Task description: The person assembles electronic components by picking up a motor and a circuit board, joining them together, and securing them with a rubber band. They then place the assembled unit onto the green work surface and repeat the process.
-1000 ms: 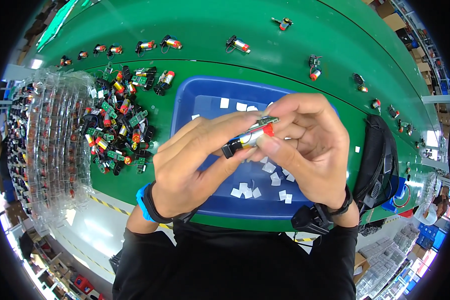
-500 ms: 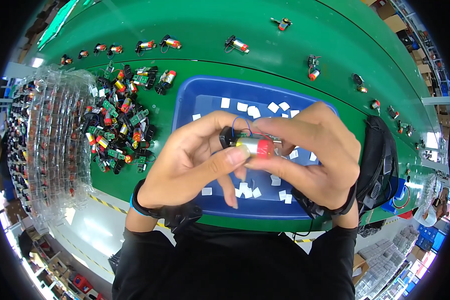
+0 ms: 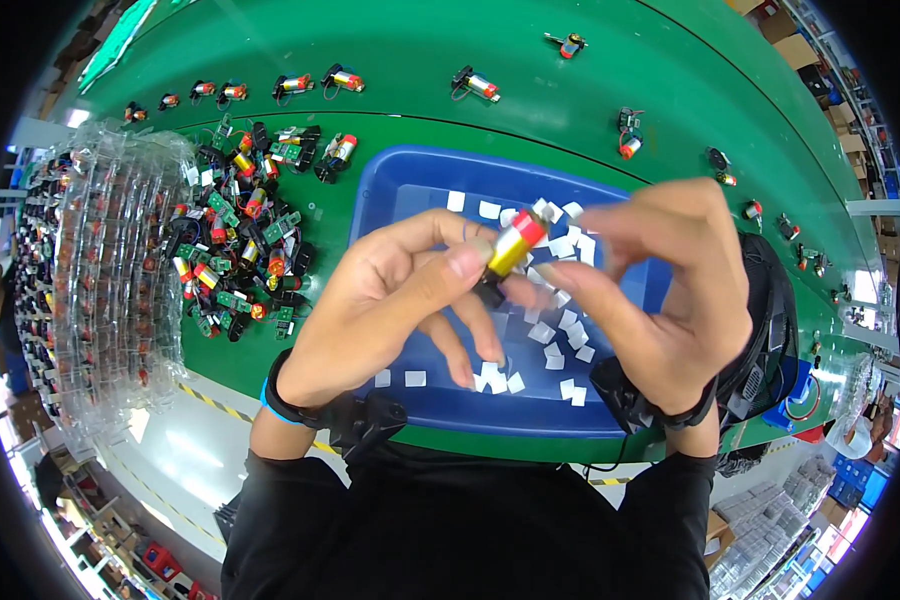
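The person wears a black long-sleeved top, both sleeves pushed up short of the wrists so the forearms show bare below the cuffs. The left hand (image 3: pixel 390 300) is bare, with no glove or ring to be seen. Its wrist carries a black strap with a thin bright-blue band (image 3: pixel 270 405) along the edge nearer the sleeve, and a small black block (image 3: pixel 365 425) sits on the strap's underside. The right hand (image 3: pixel 660 290) is bare too. A broader black wrist strap (image 3: pixel 650 405) wraps its wrist, bunched and creased, and a thin black cable (image 3: pixel 600 465) trails from it toward the sleeve.
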The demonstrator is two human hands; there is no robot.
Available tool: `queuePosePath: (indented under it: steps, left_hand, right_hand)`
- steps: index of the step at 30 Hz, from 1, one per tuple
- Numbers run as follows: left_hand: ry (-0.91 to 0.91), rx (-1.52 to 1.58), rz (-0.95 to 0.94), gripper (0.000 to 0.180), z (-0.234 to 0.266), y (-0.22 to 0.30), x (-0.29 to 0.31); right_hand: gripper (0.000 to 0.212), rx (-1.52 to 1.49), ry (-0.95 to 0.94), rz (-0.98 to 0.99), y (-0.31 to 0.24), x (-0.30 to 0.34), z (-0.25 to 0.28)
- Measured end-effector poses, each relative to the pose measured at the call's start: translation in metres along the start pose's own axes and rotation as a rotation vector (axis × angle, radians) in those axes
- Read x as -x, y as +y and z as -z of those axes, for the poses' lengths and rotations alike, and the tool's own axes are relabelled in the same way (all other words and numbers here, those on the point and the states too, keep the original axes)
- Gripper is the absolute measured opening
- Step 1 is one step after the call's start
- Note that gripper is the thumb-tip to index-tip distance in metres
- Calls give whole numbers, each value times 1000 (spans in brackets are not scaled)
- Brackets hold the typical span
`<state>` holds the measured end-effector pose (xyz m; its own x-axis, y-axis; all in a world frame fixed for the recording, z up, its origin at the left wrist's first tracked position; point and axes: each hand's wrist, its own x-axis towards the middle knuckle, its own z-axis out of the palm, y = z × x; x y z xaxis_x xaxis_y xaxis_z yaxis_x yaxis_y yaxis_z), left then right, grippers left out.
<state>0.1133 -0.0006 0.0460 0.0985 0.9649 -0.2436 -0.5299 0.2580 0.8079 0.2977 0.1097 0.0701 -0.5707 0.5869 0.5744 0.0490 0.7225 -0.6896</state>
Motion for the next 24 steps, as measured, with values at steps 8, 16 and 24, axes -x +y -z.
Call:
queuePosePath:
  steps: [8, 16, 24]
  left_hand:
    - [135, -142, -152, 27, -9, -14, 0]
    - [154, -200, -138, 23, -8, -14, 3]
    - [43, -40, -92, 23, -3, -8, 4]
  right_hand:
    - [22, 28, -195, 59, 2, 11, -7]
    - [21, 67, -161, 43, 3, 15, -12]
    - [25, 142, -110, 321, 18, 13, -17]
